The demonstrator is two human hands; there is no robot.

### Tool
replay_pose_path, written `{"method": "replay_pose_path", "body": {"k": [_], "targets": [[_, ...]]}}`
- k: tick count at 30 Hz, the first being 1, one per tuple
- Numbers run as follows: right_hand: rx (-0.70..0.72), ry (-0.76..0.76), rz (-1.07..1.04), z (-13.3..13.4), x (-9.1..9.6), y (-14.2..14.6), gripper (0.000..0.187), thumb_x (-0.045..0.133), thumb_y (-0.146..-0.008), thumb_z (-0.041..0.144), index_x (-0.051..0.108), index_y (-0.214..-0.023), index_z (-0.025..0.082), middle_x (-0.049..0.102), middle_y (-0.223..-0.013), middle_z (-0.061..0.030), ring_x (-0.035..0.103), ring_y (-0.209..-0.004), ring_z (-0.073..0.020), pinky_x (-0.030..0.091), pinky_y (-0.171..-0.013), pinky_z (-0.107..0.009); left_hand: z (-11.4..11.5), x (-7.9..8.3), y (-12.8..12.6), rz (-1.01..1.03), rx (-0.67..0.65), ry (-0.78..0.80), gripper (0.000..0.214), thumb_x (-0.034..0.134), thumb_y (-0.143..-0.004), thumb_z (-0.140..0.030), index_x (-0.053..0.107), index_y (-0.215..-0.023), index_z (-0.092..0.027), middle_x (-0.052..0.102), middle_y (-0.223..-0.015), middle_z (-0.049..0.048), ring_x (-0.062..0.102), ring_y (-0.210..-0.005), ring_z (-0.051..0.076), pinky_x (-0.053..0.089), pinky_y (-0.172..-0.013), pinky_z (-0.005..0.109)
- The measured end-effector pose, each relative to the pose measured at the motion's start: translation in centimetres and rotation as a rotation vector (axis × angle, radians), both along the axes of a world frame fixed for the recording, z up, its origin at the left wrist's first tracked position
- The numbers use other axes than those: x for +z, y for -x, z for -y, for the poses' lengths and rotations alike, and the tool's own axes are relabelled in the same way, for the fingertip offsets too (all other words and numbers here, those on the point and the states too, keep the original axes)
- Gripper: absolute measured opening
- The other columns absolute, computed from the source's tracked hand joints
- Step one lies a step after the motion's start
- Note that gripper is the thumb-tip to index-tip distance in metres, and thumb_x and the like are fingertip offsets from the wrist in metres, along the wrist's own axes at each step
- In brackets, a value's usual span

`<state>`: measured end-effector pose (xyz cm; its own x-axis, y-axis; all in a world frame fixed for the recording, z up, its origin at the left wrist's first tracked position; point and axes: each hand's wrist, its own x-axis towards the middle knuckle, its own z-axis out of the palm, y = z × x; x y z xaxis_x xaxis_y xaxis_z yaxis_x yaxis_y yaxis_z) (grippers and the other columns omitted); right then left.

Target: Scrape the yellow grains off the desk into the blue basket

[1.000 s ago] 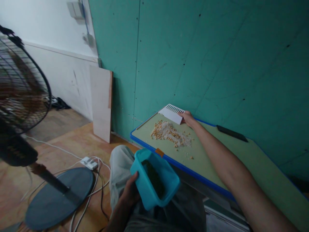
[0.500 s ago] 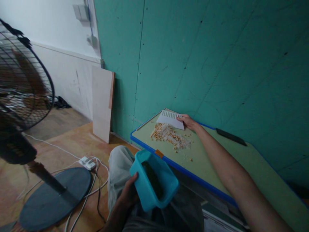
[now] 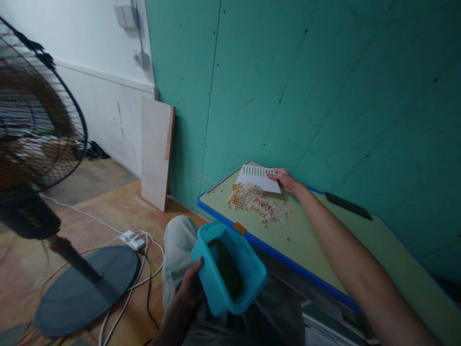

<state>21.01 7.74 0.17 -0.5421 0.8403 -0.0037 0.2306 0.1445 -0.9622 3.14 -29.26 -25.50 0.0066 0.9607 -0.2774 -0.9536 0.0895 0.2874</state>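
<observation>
A blue plastic tub (image 3: 248, 274) is tilted above my lap, and my left hand (image 3: 192, 283) grips its left side. Inside the tub lies dark green material (image 3: 228, 274) that I cannot identify. Over the far part of the pale green board, my right hand (image 3: 284, 179) pinches the right end of a white flat scraper (image 3: 254, 178) with a row of slots along its far edge. Just in front of the scraper's near edge spreads a pile of yellow beans and whitish grains (image 3: 254, 199), with several stray beans around it.
The blue-edged board (image 3: 309, 240) stands against a green wall (image 3: 270, 86). A dark strip (image 3: 347, 205) lies along its back edge. To the left are a standing fan (image 3: 39, 134), a power strip (image 3: 132, 239) with cables, and a leaning wooden panel (image 3: 154, 154).
My right hand and the scraper have shifted slightly right against the pile. The whole view has also moved a little. The tub remains in my left hand.
</observation>
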Motion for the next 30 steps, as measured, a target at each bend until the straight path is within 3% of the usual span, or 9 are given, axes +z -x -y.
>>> {"method": "replay_pose_path", "body": {"k": [3, 4, 7, 11, 15, 19, 24, 30], "targets": [[0.015, -0.018, -0.007, 0.3, 0.6, 0.3, 0.022, 0.090, -0.074, 0.024, 0.076, -0.089, 0.014, 0.076, -0.073, -0.0027, 0.062, -0.057, -0.0136, 0.044, -0.051, -0.022, 0.8, -1.0, 1.6, -0.016, 0.069, -0.036, 0.034, 0.079, -0.090, -0.034, 0.083, -0.118, -0.015, 0.086, -0.112, 0.0168, 0.073, -0.127, 0.042, 0.048, -0.120, 0.057], [0.019, -0.024, -0.013, 0.4, 0.8, 0.4, 0.024, 0.091, -0.074, 0.025, 0.076, -0.088, 0.014, 0.076, -0.072, -0.0027, 0.062, -0.056, -0.0133, 0.044, -0.050, -0.021, 1.1, -1.2, 2.4, -0.025, 0.080, -0.053, 0.029, 0.075, -0.093, -0.036, 0.085, -0.111, -0.015, 0.086, -0.110, 0.0166, 0.074, -0.126, 0.042, 0.048, -0.120, 0.057], [0.027, -0.048, -0.040, 0.9, 1.6, 1.0, 0.028, 0.094, -0.073, 0.028, 0.075, -0.089, 0.014, 0.077, -0.075, -0.0030, 0.063, -0.058, -0.0128, 0.047, -0.053, -0.021, 1.8, -1.3, 5.4, -0.078, 0.159, -0.079, 0.034, 0.069, -0.098, -0.039, 0.084, -0.118, -0.015, 0.085, -0.117, 0.0166, 0.073, -0.127, 0.042, 0.045, -0.121, 0.059], [0.041, -0.115, -0.065, 1.9, 2.8, 1.9, 0.034, 0.095, -0.073, 0.031, 0.075, -0.093, 0.014, 0.078, -0.080, -0.0055, 0.065, -0.061, -0.0139, 0.050, -0.055, -0.024, 2.1, 0.1, 7.7, -0.025, 0.192, -0.237, 0.033, 0.073, -0.096, -0.036, 0.082, -0.125, -0.023, 0.082, -0.129, 0.0128, 0.062, -0.142, 0.040, 0.033, -0.129, 0.058], [0.068, -0.192, -0.067, 2.8, 3.9, 2.9, 0.039, 0.096, -0.070, 0.036, 0.072, -0.094, 0.016, 0.077, -0.079, -0.0043, 0.065, -0.062, -0.0153, 0.050, -0.055, -0.025, 1.6, 2.0, 6.6, -0.005, 0.332, -0.277, 0.068, 0.075, -0.095, -0.041, 0.057, -0.159, -0.026, 0.074, -0.144, 0.0134, 0.051, -0.151, 0.041, 0.030, -0.130, 0.059], [0.123, -0.274, -0.049, 3.5, 4.8, 3.2, 0.043, 0.095, -0.068, 0.038, 0.071, -0.098, 0.018, 0.076, -0.083, -0.0038, 0.067, -0.066, -0.0163, 0.050, -0.055, -0.025, 0.9, 2.8, 5.0, 0.018, 0.399, -0.252, 0.088, 0.078, -0.092, -0.049, 0.042, -0.169, -0.025, 0.070, -0.149, 0.0146, 0.053, -0.149, 0.042, 0.033, -0.129, 0.058], [0.127, -0.383, -0.072, 3.3, 5.5, 2.9, 0.039, 0.089, -0.073, 0.039, 0.070, -0.100, 0.018, 0.075, -0.086, -0.0043, 0.065, -0.069, -0.0166, 0.048, -0.057, -0.025, 0.8, 3.6, 4.8, -0.001, 0.393, -0.216, 0.079, 0.065, -0.103, -0.049, 0.035, -0.172, -0.026, 0.068, -0.153, 0.0145, 0.058, -0.145, 0.040, 0.039, -0.127, 0.058], [-0.042, -0.545, -0.064, 1.8, 5.2, 3.1, 0.025, 0.085, -0.077, 0.025, 0.065, -0.090, 0.020, 0.071, -0.081, -0.0023, 0.063, -0.069, -0.0166, 0.049, -0.059, -0.025, 0.7, 5.7, 4.0, 0.023, 0.493, -0.115, 0.072, 0.052, -0.108, -0.052, 0.036, -0.172, -0.024, 0.075, -0.142, 0.0150, 0.066, -0.138, 0.038, 0.044, -0.124, 0.058]]}}
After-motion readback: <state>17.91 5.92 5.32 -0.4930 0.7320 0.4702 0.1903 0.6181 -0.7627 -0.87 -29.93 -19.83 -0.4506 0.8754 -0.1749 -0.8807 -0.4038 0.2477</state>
